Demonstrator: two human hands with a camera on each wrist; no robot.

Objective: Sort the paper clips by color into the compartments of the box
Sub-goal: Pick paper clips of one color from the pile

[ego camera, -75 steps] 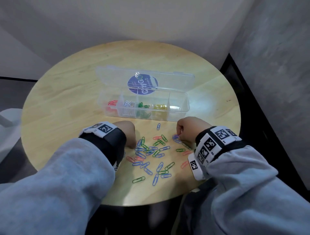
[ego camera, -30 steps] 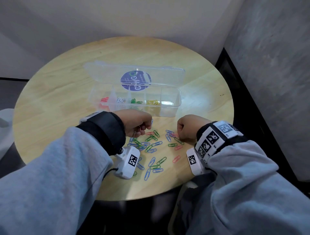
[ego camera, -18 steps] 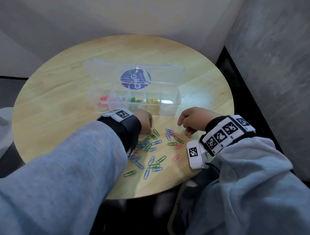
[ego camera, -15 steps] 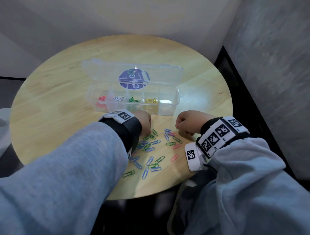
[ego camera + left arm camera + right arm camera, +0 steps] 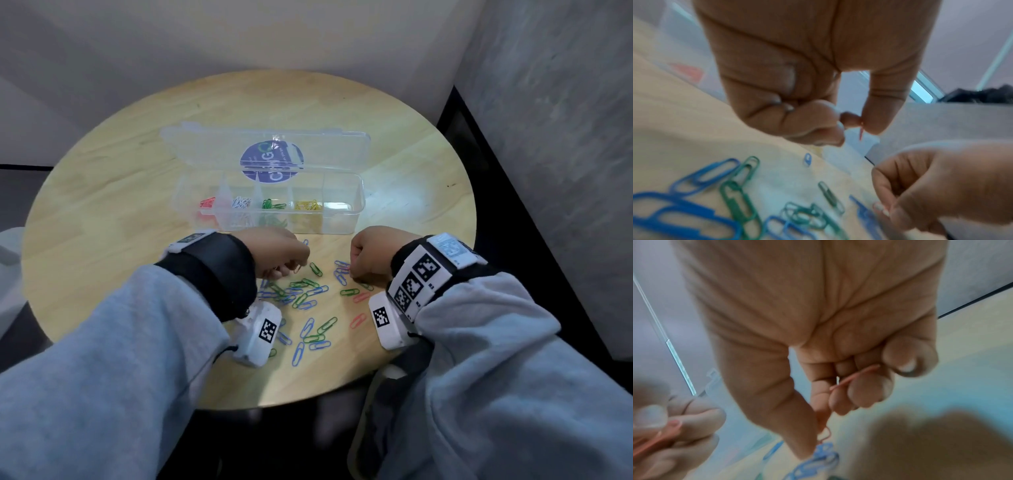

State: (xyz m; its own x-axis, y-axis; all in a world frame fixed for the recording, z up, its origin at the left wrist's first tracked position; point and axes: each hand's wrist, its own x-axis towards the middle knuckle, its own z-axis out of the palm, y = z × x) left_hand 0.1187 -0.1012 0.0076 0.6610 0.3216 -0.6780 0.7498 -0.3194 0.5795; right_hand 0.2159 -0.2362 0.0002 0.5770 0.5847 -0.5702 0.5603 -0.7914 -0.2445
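Blue, green and pink paper clips lie loose on the round wooden table. Behind them stands the clear box, lid open, with red, white, green and yellow clips in separate compartments and the rightmost one empty. My left hand hovers over the pile's far edge and pinches a red clip between thumb and forefinger. My right hand is at the pile's right side with its fingers curled round a pink clip. Its thumb and forefinger pinch another pink clip just above blue clips.
The box lid with a purple sticker lies flat behind the box. A grey wall rises close on the right. The table's near edge runs just under my wrists.
My left hand dipped into the pile, then rolled back up with a red clip pinched. My right hand stayed at the right of the pile, fingers curled.
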